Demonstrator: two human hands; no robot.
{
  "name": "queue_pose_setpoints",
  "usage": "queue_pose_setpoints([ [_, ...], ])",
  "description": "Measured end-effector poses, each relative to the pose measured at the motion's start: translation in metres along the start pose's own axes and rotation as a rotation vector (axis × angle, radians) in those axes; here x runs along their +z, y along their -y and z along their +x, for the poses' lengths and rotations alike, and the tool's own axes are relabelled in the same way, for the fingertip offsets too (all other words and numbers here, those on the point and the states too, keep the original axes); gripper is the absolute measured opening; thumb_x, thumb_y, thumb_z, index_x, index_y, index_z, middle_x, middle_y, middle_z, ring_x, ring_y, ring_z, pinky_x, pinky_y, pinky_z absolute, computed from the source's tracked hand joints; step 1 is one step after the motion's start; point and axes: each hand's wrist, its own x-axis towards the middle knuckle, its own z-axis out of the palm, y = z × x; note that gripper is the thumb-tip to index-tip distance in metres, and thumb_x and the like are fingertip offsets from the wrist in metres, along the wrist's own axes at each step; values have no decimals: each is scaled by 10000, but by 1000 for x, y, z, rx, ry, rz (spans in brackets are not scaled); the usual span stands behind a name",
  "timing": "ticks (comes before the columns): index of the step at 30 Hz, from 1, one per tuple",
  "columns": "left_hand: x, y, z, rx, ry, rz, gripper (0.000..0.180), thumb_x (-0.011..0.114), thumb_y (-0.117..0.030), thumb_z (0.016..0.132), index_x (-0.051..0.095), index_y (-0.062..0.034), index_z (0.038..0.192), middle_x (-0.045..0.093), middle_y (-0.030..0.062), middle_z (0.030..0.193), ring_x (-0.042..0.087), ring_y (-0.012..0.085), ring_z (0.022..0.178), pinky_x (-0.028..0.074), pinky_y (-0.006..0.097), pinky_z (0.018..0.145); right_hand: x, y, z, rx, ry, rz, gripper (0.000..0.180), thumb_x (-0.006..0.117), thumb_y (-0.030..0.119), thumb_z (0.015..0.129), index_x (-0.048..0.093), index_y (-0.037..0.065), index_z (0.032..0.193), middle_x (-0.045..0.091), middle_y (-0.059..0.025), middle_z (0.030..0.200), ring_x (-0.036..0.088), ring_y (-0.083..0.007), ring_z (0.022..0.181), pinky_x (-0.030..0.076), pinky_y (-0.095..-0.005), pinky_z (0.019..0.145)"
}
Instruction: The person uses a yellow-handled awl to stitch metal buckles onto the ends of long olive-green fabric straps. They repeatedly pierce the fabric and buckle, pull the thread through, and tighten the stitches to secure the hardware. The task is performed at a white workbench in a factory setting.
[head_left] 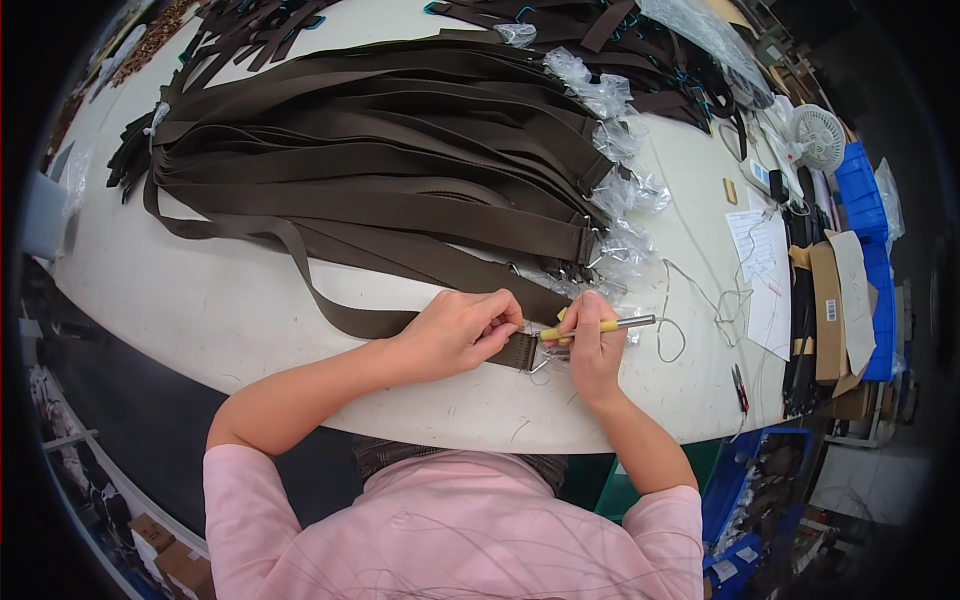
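My left hand (458, 335) is closed in a pinch just above the end of a dark brown webbing strap (514, 353). Whatever sits between its fingertips is too small to make out. A metal loop (539, 363) is fixed at that strap end. My right hand (594, 350) grips a pen-like tool (639, 321) with a yellow body and a silver metal end, held nearly level. The tool's yellow end points left at the strap end and my left fingertips. From there the strap curves back to a large bundle of similar straps (380, 130).
Clear plastic wrapping (625, 195) covers the bundle's right-hand ends. Thin thread lies on the white table (690, 400), with small scissors (740, 388) near its right edge. Paper sheets (760, 270), a small white fan (817, 135), a cardboard box (838, 310) and blue bins (866, 205) stand at the right.
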Motion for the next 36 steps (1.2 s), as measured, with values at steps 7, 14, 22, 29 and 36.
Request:
queue_pose_setpoints([
  [7,-1,-2,1,17,2,33,103,674,-27,922,608,-11,1001,705,104,864,712,220,752,571,314,683,1,-1,0,-29,34,-48,469,417,306,1122,539,27,765,533,-22,661,572,-88,571,484,-248,543],
  [14,0,-1,3,6,2,19,90,663,-16,918,608,-5,989,710,102,864,713,211,754,573,304,685,3,1,1,-27,27,-58,475,418,298,1123,528,29,748,548,-28,663,557,-86,564,481,-246,544],
  [22,1,-3,5,-324,-98,-478,297,609,42,934,579,-23,1222,660,109,1011,672,202,772,554,291,719,-4,3,5,-76,-127,123,473,394,302,1124,512,20,763,479,-54,647,513,-109,525,531,-272,550],
  [29,-4,-12,5,35,114,100,300,685,-7,904,679,-107,1187,529,122,1063,612,300,882,515,425,779,-9,2,1,-36,-66,135,514,324,345,1131,505,56,747,494,-28,668,478,-76,519,495,-235,542],
  [36,14,2,5,140,-27,264,118,682,-16,893,622,-12,993,535,119,947,593,311,892,510,422,776,2,2,2,0,45,29,470,411,280,1127,563,31,759,577,-30,675,582,-81,569,455,-233,540],
])
